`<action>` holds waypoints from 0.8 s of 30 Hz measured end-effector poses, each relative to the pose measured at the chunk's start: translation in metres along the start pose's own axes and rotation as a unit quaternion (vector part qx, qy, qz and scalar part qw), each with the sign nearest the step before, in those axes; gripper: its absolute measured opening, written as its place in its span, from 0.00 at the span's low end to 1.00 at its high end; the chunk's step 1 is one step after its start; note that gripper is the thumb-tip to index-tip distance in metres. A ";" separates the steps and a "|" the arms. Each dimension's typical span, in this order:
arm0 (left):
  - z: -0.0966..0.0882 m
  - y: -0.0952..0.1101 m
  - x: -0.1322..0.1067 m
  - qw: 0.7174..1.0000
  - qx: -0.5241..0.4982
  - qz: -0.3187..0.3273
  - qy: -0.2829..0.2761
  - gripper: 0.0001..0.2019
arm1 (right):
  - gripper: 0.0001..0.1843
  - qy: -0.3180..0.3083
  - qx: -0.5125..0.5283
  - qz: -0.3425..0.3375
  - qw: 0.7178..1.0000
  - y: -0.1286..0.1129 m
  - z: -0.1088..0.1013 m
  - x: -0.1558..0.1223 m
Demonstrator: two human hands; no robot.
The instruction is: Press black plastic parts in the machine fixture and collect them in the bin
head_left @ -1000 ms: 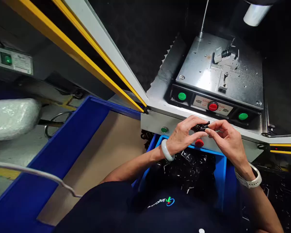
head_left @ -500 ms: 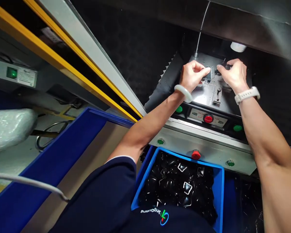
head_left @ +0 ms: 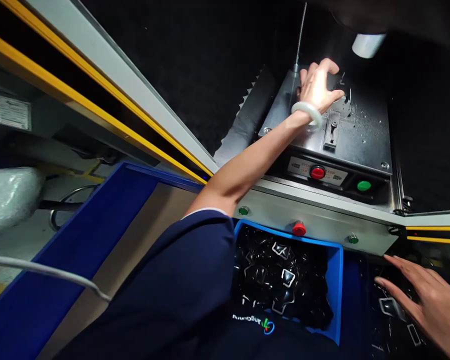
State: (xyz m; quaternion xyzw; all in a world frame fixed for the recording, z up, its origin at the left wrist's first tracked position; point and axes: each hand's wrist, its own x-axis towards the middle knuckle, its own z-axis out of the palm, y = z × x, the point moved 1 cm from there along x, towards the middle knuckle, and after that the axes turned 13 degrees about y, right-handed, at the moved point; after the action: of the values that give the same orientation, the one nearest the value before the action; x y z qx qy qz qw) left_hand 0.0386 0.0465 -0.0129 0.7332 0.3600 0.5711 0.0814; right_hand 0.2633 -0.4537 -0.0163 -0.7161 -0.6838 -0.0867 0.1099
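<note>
My left hand [head_left: 318, 86], with a pale bangle [head_left: 306, 111] at the wrist, reaches far forward. It lies with fingers spread over the small clamp fixture on the machine's steel plate [head_left: 363, 135], hiding the fixture. My right hand [head_left: 423, 295] is low at the right, fingers stretched out above black parts [head_left: 392, 307] in a dark bin. It holds nothing. A blue bin [head_left: 335, 295] heaped with black plastic parts [head_left: 281, 280] sits just below the machine's front.
The panel carries a red stop button [head_left: 317, 173] and a green button [head_left: 363, 186]. Another red button [head_left: 299, 229] sits on the grey front. A large blue crate [head_left: 78, 240] stands left, under a yellow-edged rail [head_left: 97, 112]. A white cylinder [head_left: 366, 45] hangs above the plate.
Both hands carried a small black part from in front of the machine up to the fixture. My right hand then dropped to the bin at lower right; my left stayed on the fixture.
</note>
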 end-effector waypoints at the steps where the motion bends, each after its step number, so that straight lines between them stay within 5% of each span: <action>1: -0.015 0.005 -0.011 1.000 -0.008 -0.012 -0.001 0.17 | 0.37 -0.026 -0.011 0.008 1.000 -0.006 0.008 0.001; 4: -0.050 0.016 -0.037 0.999 -0.048 0.006 -0.019 0.14 | 0.36 -0.079 -0.015 0.028 0.996 -0.030 0.034 0.022; 6: -0.056 0.019 -0.040 0.998 -0.051 0.020 -0.043 0.15 | 0.34 -0.097 0.002 0.033 0.995 -0.042 0.047 0.039; 14: 0.014 0.034 0.012 0.988 0.032 -0.045 -0.144 0.38 | 0.28 -0.113 0.044 0.062 0.991 -0.046 0.060 0.039; 17: 0.024 0.035 0.019 0.980 0.043 -0.053 -0.189 0.37 | 0.26 -0.107 0.060 0.082 0.989 -0.040 0.058 0.031; 20: -0.003 0.037 0.001 0.988 0.025 -0.027 -0.153 0.29 | 0.25 -0.064 0.073 0.101 0.990 -0.034 0.065 0.031; 24: -0.099 0.060 -0.092 0.996 -0.041 0.079 0.011 0.19 | 0.23 -0.006 0.129 0.118 0.985 -0.029 0.085 0.040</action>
State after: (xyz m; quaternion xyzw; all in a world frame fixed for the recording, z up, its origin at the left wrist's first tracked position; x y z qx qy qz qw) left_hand -0.0322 -0.0835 -0.0194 0.7492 0.2782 0.5978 0.0624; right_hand 0.2345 -0.3905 -0.0857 -0.7717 -0.6009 0.0201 0.2073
